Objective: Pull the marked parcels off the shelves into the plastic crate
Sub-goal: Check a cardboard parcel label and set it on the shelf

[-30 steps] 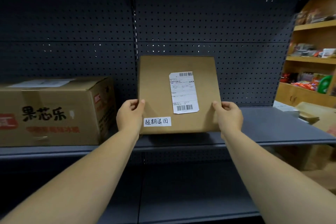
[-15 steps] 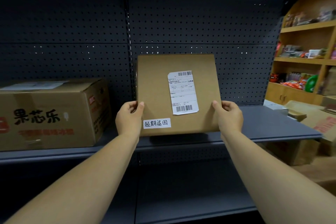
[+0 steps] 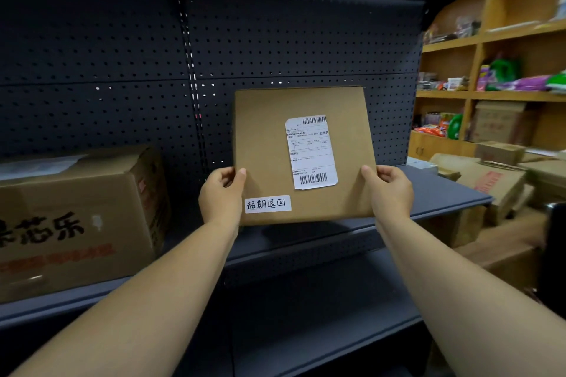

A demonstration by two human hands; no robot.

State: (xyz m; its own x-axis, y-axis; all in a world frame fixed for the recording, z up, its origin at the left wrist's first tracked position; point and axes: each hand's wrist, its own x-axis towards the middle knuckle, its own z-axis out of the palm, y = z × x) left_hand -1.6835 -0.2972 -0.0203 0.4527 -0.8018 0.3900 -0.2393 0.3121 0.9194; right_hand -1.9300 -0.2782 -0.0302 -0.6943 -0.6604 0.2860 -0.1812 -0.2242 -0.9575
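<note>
A flat brown cardboard parcel (image 3: 266, 150) stands upright in front of me, over the dark grey shelf (image 3: 441, 193). It carries a white shipping label with barcodes and a small white handwritten tag at its lower left. My left hand (image 3: 222, 196) grips its left edge near the bottom, thumb on the front. My right hand (image 3: 389, 190) grips the right edge the same way. The parcel's bottom edge looks slightly raised off the shelf board. No plastic crate is in view.
A large printed carton (image 3: 76, 223) sits on the same shelf at the left. A lower shelf board (image 3: 306, 324) lies beneath. At the right stand wooden shelves (image 3: 490, 95) with goods and several cardboard boxes (image 3: 490, 184) piled below. A dark object (image 3: 554, 254) stands at the right edge.
The view has swung to the right, so the parcel and both hands sit further right in the frame. The parcel stays held in both hands and has come slightly toward me.
</note>
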